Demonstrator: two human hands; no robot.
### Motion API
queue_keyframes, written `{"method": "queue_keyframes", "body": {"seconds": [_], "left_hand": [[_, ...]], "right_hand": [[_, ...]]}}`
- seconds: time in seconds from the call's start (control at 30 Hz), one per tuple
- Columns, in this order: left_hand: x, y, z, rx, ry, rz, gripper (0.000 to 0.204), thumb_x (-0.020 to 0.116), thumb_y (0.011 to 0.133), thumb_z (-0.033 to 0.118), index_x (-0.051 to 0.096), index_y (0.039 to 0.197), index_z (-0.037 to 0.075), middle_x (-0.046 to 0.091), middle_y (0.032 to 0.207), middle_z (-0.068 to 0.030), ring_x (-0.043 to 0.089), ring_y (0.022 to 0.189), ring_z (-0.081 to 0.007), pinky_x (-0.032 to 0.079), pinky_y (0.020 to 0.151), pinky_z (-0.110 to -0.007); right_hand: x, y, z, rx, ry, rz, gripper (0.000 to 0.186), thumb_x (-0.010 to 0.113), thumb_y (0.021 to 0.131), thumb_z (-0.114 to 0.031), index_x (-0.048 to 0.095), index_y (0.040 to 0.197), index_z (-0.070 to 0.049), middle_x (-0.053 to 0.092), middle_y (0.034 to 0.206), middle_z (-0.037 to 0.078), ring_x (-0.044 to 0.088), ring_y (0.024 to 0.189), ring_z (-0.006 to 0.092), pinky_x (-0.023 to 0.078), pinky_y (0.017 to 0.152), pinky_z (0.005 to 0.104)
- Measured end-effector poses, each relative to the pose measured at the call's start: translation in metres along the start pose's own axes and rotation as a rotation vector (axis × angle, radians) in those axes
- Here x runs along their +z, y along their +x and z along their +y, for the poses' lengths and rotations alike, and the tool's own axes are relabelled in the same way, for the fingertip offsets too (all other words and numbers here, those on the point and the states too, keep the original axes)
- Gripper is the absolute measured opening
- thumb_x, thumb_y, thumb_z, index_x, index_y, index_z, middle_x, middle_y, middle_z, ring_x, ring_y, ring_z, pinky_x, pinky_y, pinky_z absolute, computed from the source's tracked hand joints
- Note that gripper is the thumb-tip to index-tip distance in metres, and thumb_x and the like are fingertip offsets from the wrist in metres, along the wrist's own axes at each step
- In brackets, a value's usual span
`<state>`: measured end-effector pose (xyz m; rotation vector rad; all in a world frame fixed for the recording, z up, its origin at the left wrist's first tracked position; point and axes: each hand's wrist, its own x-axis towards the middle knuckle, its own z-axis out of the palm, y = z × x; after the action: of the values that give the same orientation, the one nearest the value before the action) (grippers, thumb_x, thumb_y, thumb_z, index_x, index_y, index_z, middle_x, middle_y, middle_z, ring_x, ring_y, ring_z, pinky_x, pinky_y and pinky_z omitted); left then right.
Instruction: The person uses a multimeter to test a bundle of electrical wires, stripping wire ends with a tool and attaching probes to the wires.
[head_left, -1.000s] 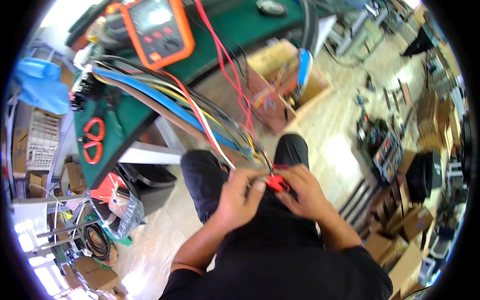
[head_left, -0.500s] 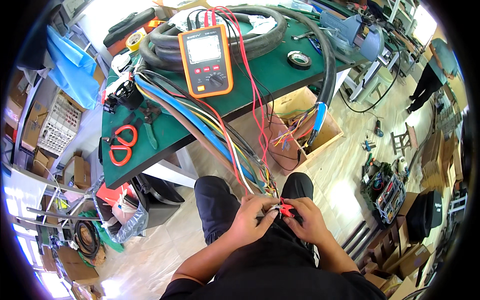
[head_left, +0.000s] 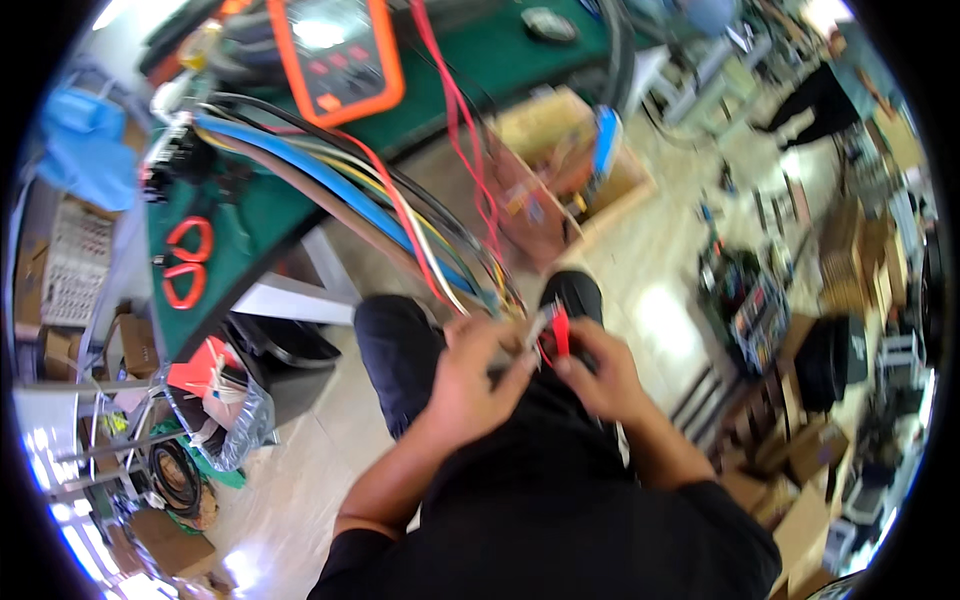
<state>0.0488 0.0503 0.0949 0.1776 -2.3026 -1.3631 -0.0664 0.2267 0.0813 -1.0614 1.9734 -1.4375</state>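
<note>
My right hand pinches a red alligator clip over my lap. Close beside it, my left hand is closed on the end of a wire bundle with blue, brown, white, red, yellow and black strands. Motion blur hides whether the clip touches a conductor. The bundle runs down from the green table. On that table lies an orange-framed handheld meter. Red test leads hang from the table toward my hands.
Red-handled scissors lie near the table's left edge. A wooden box with wires stands beyond my knees. A lined waste bin is at left. Tools and cardboard boxes cover floor at right, where another person stands.
The view has shifted and blurred, so the table and meter sit higher and farther left. The red clip now points upward in my right hand, slightly apart from my left fingers.
</note>
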Motion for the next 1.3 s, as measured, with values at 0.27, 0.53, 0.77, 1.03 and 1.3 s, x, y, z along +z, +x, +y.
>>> {"method": "queue_keyframes", "body": {"seconds": [0.27, 0.53, 0.77, 1.03, 1.3], "left_hand": [[0.009, 0.005, 0.008, -0.141, -0.172, 0.035, 0.032, 0.069, 0.089, 0.008, 0.065, 0.120, 0.003, 0.070, 0.079, -0.0048, 0.054, 0.087, -0.0179, 0.042, 0.088, -0.032], [0.004, 0.004, 0.013, -0.219, -0.252, 0.049, 0.032, 0.068, 0.091, 0.010, 0.065, 0.121, 0.003, 0.070, 0.077, -0.0026, 0.053, 0.087, -0.0156, 0.042, 0.086, -0.029], [0.002, 0.002, 0.008, -0.112, -0.129, 0.057, 0.031, 0.072, 0.085, 0.009, 0.066, 0.116, 0.002, 0.070, 0.082, -0.0042, 0.058, 0.086, -0.0187, 0.043, 0.090, -0.035], [-0.002, -0.027, -0.009, 0.032, 0.078, 0.288, 0.026, 0.070, 0.080, 0.001, 0.065, 0.105, -0.001, 0.068, 0.102, -0.0143, 0.065, 0.094, -0.0280, 0.049, 0.087, -0.037], [-0.008, -0.041, -0.012, 0.005, 0.088, 0.373, 0.012, 0.062, 0.089, 0.004, 0.063, 0.099, -0.002, 0.065, 0.094, -0.0147, 0.062, 0.084, -0.0238, 0.049, 0.076, -0.032]], "right_hand": [[0.001, -0.011, -0.010, 0.188, 0.475, 0.003, 0.043, 0.062, 0.098, -0.029, 0.056, 0.124, 0.005, 0.064, 0.098, 0.005, 0.058, 0.089, 0.0106, 0.049, 0.081, 0.0269], [0.003, -0.008, -0.010, 0.195, 0.523, -0.034, 0.046, 0.059, 0.100, -0.031, 0.055, 0.127, 0.006, 0.061, 0.096, 0.004, 0.056, 0.088, 0.0100, 0.048, 0.080, 0.0262], [-0.001, -0.007, -0.007, 0.177, 0.503, -0.043, 0.045, 0.060, 0.099, -0.034, 0.058, 0.123, 0.005, 0.062, 0.095, 0.006, 0.058, 0.090, 0.0125, 0.048, 0.081, 0.0283], [-0.022, -0.023, 0.009, 0.109, 0.372, 0.016, 0.043, 0.061, 0.097, -0.030, 0.059, 0.122, 0.005, 0.062, 0.099, 0.009, 0.060, 0.092, 0.0160, 0.048, 0.085, 0.0300], [-0.018, -0.020, 0.004, 0.088, 0.390, 0.013, 0.042, 0.063, 0.094, -0.028, 0.060, 0.119, 0.005, 0.061, 0.098, 0.009, 0.060, 0.090, 0.0164, 0.048, 0.083, 0.0300]]}}
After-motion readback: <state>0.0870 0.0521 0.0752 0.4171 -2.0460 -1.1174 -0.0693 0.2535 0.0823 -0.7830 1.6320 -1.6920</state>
